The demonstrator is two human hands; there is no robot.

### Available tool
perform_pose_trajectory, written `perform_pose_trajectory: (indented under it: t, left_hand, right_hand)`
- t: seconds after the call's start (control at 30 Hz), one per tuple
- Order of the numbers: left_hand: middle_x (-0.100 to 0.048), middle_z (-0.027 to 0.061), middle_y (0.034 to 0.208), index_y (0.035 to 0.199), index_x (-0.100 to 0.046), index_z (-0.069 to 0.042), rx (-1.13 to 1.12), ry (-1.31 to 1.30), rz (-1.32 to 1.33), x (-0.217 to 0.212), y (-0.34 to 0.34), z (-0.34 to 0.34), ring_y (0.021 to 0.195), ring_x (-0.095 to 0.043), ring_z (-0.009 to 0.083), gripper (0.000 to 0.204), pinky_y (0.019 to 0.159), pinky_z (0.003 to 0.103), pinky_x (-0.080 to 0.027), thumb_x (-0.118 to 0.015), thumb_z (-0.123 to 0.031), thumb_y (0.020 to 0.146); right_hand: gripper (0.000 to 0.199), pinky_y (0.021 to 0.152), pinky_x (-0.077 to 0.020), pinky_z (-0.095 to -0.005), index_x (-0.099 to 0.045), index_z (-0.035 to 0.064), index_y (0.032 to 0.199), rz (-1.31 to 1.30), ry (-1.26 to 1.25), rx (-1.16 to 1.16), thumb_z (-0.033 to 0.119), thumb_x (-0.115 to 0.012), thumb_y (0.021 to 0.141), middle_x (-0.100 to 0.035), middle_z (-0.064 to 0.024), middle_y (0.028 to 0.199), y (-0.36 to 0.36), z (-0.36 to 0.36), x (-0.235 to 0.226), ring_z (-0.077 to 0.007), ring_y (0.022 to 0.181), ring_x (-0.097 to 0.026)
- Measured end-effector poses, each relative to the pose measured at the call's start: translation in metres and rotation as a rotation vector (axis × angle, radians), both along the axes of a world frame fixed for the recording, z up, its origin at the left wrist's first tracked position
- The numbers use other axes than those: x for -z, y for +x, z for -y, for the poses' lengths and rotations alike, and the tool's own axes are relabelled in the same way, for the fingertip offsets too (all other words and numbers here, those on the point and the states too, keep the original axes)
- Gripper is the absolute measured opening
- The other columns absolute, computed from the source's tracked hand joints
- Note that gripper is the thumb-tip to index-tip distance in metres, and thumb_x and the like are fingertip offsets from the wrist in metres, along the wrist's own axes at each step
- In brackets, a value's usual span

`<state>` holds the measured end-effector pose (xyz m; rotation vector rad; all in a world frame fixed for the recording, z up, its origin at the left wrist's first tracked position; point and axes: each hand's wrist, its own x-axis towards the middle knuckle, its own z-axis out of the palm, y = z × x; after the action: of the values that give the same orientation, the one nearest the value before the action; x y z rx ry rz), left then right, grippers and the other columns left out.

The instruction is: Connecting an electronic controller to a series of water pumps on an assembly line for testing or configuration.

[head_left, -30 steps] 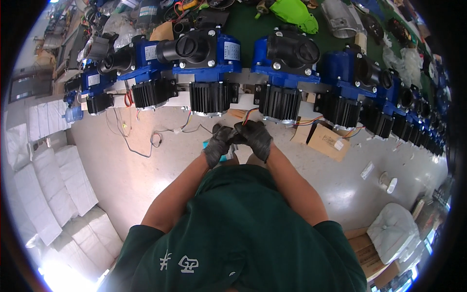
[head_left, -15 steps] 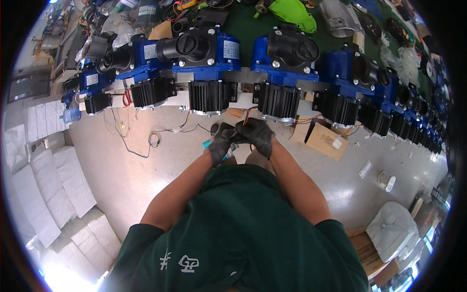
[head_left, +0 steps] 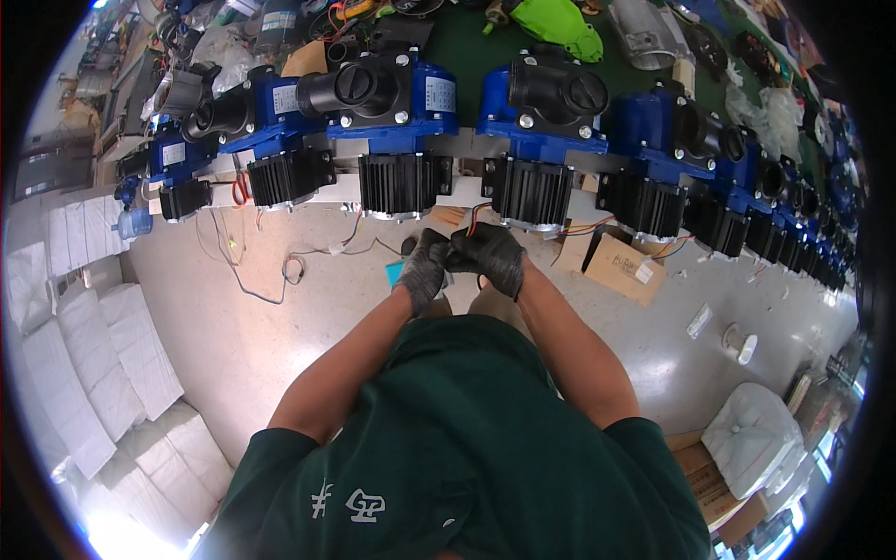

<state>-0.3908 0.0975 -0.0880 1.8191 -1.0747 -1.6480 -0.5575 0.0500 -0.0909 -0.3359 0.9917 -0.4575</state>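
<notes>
"Pale floor point(head_left: 233, 345) lies open either side of the worker point(head_left: 448, 411); black motors point(head_left: 532, 196) jut past the bench point(head_left: 462, 191) edge. How's the grip?"

"Just off that edge, the gloves nearly meet. The right hand point(head_left: 490, 257) is closed on thin coloured wires point(head_left: 473, 220) running to a motor; what the left hand point(head_left: 425, 266) pinches, I can't tell."

"And the pumps point(head_left: 541, 131)?"

"Smooth blue bodies, the motors ribbed. Grey cable point(head_left: 245, 287) curls limp leftward, near creased white packs point(head_left: 140, 331)."

"Boxes?"

"One brown carton point(head_left: 627, 269) near the bench, insides hidden from me. Another box point(head_left: 705, 481), behind on the right, has a pale plastic bag point(head_left: 754, 439) against it."
</notes>
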Motion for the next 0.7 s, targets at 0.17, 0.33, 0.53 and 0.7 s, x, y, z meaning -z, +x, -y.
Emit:
perform_pose_trajectory:
  t: [0.17, 0.33, 0.53, 0.7]
  left_hand:
    - [-0.064, 0.0161, 0.104, 0.115, -0.05, -0.01, 0.529, -0.578, 0.484, 0.043, 0.018, -0.015, 0.099, -0.061, 0.0375, 0.018, 0.084, 0.045, -0.048, -0.044, -0.021, 0.103]
    - [-0.055, 0.0168, 0.113, 0.114, -0.055, -0.002, 0.304, -0.132, 0.25, 0.027, 0.007, -0.003, 0.102, -0.057, 0.0314, 0.024, 0.093, 0.038, -0.047, -0.043, -0.018, 0.103]
    - [-0.057, 0.0161, 0.111, 0.113, -0.053, -0.002, 0.199, -0.159, 0.165, 0.013, -0.001, 0.003, 0.1, -0.058, 0.0289, 0.023, 0.09, 0.036, -0.048, -0.044, -0.021, 0.103]
    - [-0.056, 0.0152, 0.109, 0.115, -0.053, -0.001, 0.2, -0.156, 0.204, 0.031, 0.0, -0.001, 0.101, -0.057, 0.0284, 0.024, 0.089, 0.035, -0.048, -0.045, -0.02, 0.103]
  right_hand:
    - [0.028, 0.085, -0.0621, -0.0385, -0.062, -0.0085, 0.112, -0.004, -0.027, -0.032, 0.011, -0.068, 0.093, -0.069, -0.0186, 0.104, 0.001, 0.001, 0.003, -0.0272, 0.09, -0.071]
    - [0.027, 0.085, -0.0618, -0.0411, -0.063, -0.0076, 0.112, -0.033, -0.063, -0.101, 0.011, -0.068, 0.093, -0.07, -0.0183, 0.104, -0.004, 0.005, -0.007, -0.0278, 0.091, -0.071]
    - [0.028, 0.084, -0.0625, -0.0368, -0.06, -0.0077, 0.115, 0.033, -0.005, -0.027, 0.009, -0.066, 0.093, -0.068, -0.0185, 0.105, -0.004, 0.004, 0.002, -0.026, 0.091, -0.071]
    - [0.029, 0.082, -0.0618, -0.035, -0.061, -0.0065, 0.114, -0.004, -0.025, -0.04, 0.013, -0.069, 0.093, -0.069, -0.0173, 0.105, -0.002, 0.004, -0.001, -0.0247, 0.091, -0.07]
